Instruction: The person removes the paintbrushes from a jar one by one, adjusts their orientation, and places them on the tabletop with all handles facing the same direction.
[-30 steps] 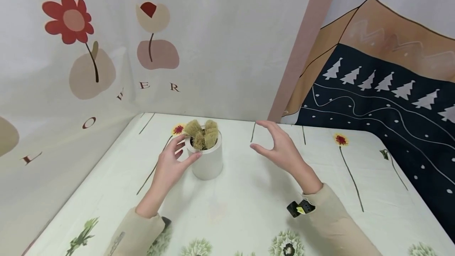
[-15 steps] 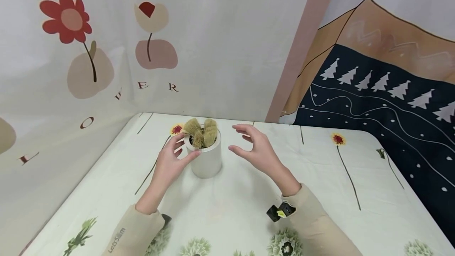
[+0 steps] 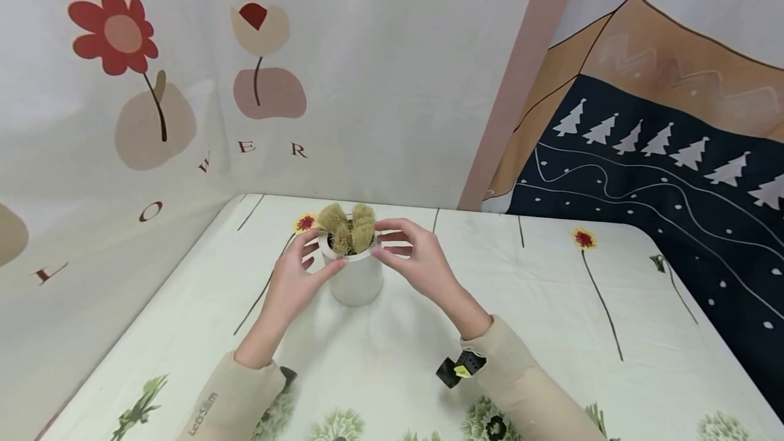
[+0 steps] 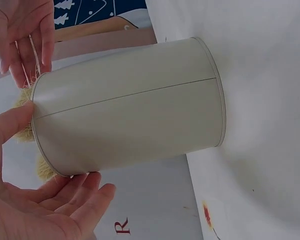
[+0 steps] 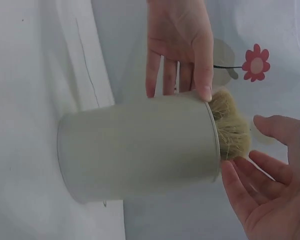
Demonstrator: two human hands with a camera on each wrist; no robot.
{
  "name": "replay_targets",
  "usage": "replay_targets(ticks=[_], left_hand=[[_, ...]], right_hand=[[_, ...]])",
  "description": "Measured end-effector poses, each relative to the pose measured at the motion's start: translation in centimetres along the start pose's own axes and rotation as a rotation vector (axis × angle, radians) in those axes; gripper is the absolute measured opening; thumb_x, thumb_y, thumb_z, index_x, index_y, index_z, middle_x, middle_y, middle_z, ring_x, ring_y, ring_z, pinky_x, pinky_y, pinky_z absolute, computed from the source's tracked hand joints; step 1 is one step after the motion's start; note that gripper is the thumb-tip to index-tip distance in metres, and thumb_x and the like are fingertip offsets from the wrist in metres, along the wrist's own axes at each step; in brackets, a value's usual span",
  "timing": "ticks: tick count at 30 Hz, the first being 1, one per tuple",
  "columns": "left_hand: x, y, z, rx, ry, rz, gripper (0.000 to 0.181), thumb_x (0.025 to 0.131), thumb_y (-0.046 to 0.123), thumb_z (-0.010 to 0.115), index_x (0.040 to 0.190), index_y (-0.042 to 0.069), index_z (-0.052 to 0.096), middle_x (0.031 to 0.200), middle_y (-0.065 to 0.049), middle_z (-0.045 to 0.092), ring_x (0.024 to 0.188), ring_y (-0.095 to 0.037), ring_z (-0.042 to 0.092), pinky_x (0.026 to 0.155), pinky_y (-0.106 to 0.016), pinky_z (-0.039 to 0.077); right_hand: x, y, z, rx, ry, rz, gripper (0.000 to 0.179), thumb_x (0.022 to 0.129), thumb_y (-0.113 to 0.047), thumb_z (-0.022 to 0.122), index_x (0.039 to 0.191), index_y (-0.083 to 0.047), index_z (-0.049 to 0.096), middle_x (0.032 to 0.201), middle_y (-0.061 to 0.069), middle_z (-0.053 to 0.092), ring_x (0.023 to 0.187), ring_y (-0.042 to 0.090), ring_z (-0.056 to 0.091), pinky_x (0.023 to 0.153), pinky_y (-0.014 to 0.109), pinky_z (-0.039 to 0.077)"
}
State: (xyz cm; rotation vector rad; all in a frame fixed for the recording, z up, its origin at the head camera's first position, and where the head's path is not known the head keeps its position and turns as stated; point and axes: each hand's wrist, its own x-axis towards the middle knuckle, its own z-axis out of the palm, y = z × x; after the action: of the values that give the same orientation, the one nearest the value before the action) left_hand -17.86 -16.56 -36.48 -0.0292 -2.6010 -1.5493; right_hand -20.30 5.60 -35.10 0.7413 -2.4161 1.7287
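A white cylindrical pot stands upright on the table, with tan bristly tufts like brush heads sticking out of its top. My left hand holds the pot at its rim, thumb on the near side and fingers round the left. The left wrist view shows that thumb against the rim. At the rim's right side is my right hand, its fingers loosely extended. In the right wrist view its lowest fingertip lies close to the rim; whether it touches, I cannot tell.
A white flower-print cloth covers the table. Behind hangs a pale curtain with printed flowers and letters, and a dark tree-print cloth is at the right. Black wrist devices are on the sleeves.
My right hand has moved left, from apart over the table to the pot's right rim. The left hand has stayed at the rim, and the pot has not visibly moved.
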Motion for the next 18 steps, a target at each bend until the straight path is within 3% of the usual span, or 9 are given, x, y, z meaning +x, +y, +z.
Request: replay_targets(ticks=[7,18], left_hand=[[0.0,-0.4,0.0,0.044,-0.008,-0.007,0.076,0.089,0.028,0.076,0.148,0.0,0.037,0.154,-0.019,0.042,0.141,-0.039,0.044,0.119,-0.049,0.04],[0.1,0.3,-0.3,0.105,-0.019,0.018,0.077,0.089,0.029,0.076,0.147,-0.003,0.036,0.154,-0.022,0.039,0.14,-0.041,0.045,0.118,-0.05,0.041]], right_hand=[[0.7,0.0,1.5,-0.068,0.022,0.034,0.043,0.088,-0.012,0.075,0.128,-0.007,0.059,0.125,0.011,0.065,0.111,0.023,0.067,0.085,0.025,0.062],[1.5,-0.2,3.2,-0.314,0.112,-0.057,0.023,0.083,-0.02,0.081,0.098,-0.009,0.067,0.095,0.005,0.066,0.084,0.017,0.063,0.064,0.016,0.054]])
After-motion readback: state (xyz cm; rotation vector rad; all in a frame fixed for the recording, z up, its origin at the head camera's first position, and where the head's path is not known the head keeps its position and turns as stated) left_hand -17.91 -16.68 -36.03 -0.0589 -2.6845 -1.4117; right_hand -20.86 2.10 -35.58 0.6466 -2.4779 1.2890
